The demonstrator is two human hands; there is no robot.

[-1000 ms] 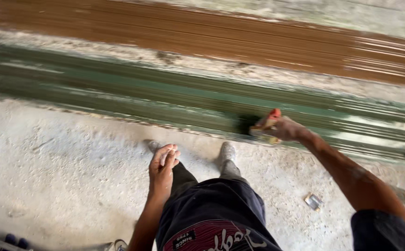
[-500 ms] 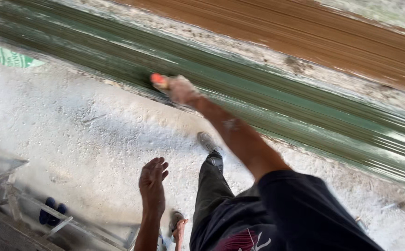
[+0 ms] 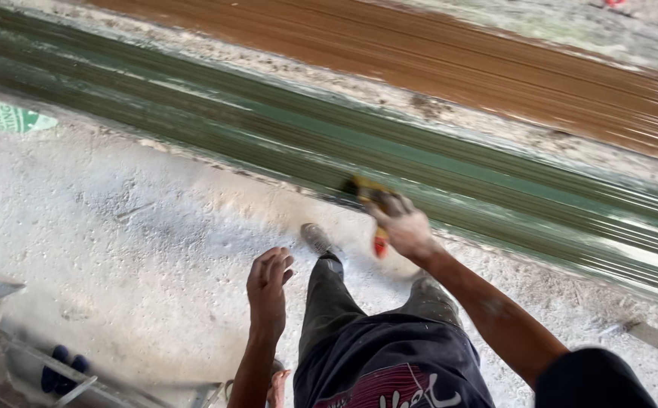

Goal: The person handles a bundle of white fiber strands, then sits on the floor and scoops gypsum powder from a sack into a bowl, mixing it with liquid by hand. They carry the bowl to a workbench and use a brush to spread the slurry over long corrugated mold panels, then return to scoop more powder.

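Head camera looks down on the person's right hand (image 3: pixel 404 225), whose fingers are closed around a paintbrush (image 3: pixel 370 202) with a yellow ferrule and a red handle end poking out below the palm. The bristles, blurred, press against the near edge of a long green-painted ribbed metal sheet (image 3: pixel 215 132) that runs across the frame on the floor. Beyond it, well apart from the brush, lies a brown sheet (image 3: pixel 449 57) of the same shape. The left hand (image 3: pixel 268 287) hangs free above the pale concrete floor (image 3: pixel 117 227), holding nothing, fingers loosely curled and slightly spread. Between the arms show dark trousers and a grey shoe (image 3: pixel 317 238) just beside the green sheet's edge. At lower left a metal frame (image 3: pixel 19 355) sits blurred.
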